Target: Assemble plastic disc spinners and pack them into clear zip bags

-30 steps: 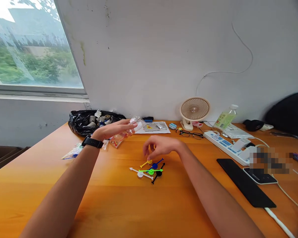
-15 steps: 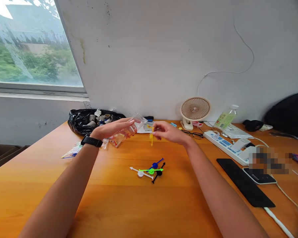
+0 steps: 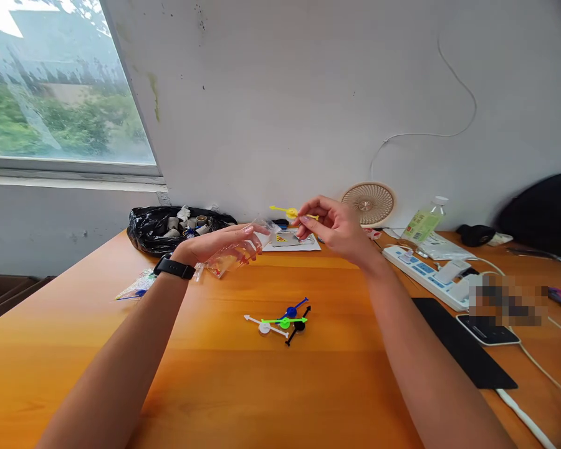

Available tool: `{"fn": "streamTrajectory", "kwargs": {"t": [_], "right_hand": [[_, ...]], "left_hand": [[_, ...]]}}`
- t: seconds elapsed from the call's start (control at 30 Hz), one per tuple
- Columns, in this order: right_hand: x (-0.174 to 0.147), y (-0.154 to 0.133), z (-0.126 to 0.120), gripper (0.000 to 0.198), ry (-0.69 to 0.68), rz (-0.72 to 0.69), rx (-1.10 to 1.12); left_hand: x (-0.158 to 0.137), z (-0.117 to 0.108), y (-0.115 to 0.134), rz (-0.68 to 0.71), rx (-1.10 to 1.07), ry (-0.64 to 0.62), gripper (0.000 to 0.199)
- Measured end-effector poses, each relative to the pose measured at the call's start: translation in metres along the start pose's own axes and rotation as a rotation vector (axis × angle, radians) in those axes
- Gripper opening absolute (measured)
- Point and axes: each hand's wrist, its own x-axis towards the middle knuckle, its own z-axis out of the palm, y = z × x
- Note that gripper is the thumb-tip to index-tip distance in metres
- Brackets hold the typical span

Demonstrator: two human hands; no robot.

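My left hand (image 3: 219, 242) is closed around a clear plastic bag (image 3: 234, 257), with a few small coloured bits showing at its lower end. Between the thumb and fingers of my right hand (image 3: 334, 227) is a yellow arrow spinner (image 3: 292, 213), held up above the table with its pointed end to the left. Below, on the wooden table, a white arrow spinner (image 3: 264, 327), a green arrow spinner (image 3: 285, 322), a blue arrow spinner (image 3: 292, 311) and a black arrow spinner (image 3: 300, 325) lie in an overlapping cluster.
A black trash bag (image 3: 144, 227) sits at the back left, near another small plastic bag (image 3: 138, 287). Behind my right hand stands a small fan (image 3: 368, 202). To the right are a bottle (image 3: 425, 221), a power strip (image 3: 425, 277) and a black pad (image 3: 462, 343).
My right hand has lifted the yellow arrow spinner, which has turned from hanging upright to nearly level. My left hand stays put with the plastic bag. The spinners on the table have not moved.
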Motion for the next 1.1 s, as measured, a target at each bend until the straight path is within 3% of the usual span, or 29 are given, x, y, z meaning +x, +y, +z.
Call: {"fn": "streamTrajectory", "kwargs": {"t": [0.3, 0.6, 0.87, 0.97, 1.1], "right_hand": [[-0.002, 0.0, 0.003, 0.008, -0.094, -0.005, -0.288], [-0.001, -0.006, 0.011, 0.018, -0.162, -0.085, -0.449], [-0.003, -0.012, 0.01, 0.017, -0.068, -0.06, -0.543], [-0.004, -0.008, 0.011, 0.022, -0.233, 0.036, -0.56], [-0.006, 0.014, 0.023, 0.014, -0.682, 0.212, -0.54]], "left_hand": [[0.002, 0.001, -0.002, -0.015, -0.001, -0.008, 0.063], [0.008, 0.006, -0.005, -0.036, -0.013, -0.032, 0.065], [0.012, 0.002, -0.011, -0.272, -0.065, 0.069, 0.075], [0.014, -0.003, -0.019, -0.309, -0.04, 0.167, 0.078], [0.017, -0.008, -0.029, -0.316, -0.038, 0.22, 0.073]]}}
